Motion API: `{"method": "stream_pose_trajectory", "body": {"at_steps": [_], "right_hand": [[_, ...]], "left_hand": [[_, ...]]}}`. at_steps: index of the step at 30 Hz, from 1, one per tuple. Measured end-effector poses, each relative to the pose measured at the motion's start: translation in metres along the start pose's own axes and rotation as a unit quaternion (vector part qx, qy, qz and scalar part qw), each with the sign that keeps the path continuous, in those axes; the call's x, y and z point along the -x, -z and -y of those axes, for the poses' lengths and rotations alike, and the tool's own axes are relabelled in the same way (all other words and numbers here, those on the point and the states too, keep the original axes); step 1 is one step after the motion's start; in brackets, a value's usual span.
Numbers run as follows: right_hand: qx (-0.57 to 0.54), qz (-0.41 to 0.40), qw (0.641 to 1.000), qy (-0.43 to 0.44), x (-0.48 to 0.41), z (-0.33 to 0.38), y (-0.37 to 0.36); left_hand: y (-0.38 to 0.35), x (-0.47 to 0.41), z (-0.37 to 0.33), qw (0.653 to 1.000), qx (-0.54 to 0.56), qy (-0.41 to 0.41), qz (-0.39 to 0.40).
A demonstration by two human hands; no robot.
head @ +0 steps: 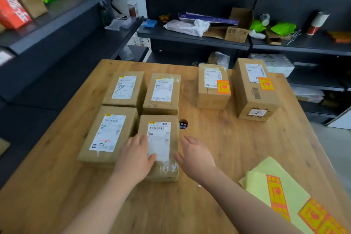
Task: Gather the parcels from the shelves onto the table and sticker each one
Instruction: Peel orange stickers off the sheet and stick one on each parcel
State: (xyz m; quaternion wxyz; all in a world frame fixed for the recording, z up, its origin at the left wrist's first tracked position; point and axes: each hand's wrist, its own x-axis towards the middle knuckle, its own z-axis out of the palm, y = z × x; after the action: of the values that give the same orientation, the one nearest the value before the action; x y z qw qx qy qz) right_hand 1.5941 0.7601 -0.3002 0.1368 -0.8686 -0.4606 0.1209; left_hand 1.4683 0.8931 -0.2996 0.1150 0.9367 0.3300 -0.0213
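**Wooden table, six parcels, two stickered**

Wooden table (pixel 218 167) fills the view, with dark shelves (pixel 191 37) behind it and to the left. Nearest, at the right corner, lie yellow sticker sheets (pixel 290 194) carrying orange-and-yellow stickers. Both forearms reach in from the bottom edge.

The left hand (pixel 134 156) rests flat on the front parcel (pixel 165 170), fingers released and straight, thumb on its white label. The right hand (pixel 195 156) is spread open and holds nothing, just beside that parcel's right edge; whether it touches the box cannot be told.

The side parcel (pixel 108 135) lies touching the front parcel's left side. Just past the front parcel's far right corner is a round hole (pixel 183 124) in the table.

Farther on, two back parcels (pixel 124 89) lie side by side, close behind the near pair. These four carry white labels only.

Well apart to the right stand a short box (pixel 211 99) and, just beside it, a tall box (pixel 252 100), each with an orange sticker at its label's corner.

Beyond, the shelves hold green bags, loose cartons, a sticker roll and more brown parcels.
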Motion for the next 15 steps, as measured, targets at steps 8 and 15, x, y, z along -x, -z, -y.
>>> {"method": "stream_pose_trajectory", "body": {"at_steps": [8,15], "right_hand": [[-0.018,0.029,0.999,-0.027,0.028,0.007,-0.017],[-0.029,0.022,0.996,-0.081,0.078,-0.028,-0.008]], "left_hand": [[-0.016,0.018,-0.004,0.992,0.123,0.006,0.001],[-0.037,0.044,-0.041,0.975,0.216,-0.020,0.038]]}}
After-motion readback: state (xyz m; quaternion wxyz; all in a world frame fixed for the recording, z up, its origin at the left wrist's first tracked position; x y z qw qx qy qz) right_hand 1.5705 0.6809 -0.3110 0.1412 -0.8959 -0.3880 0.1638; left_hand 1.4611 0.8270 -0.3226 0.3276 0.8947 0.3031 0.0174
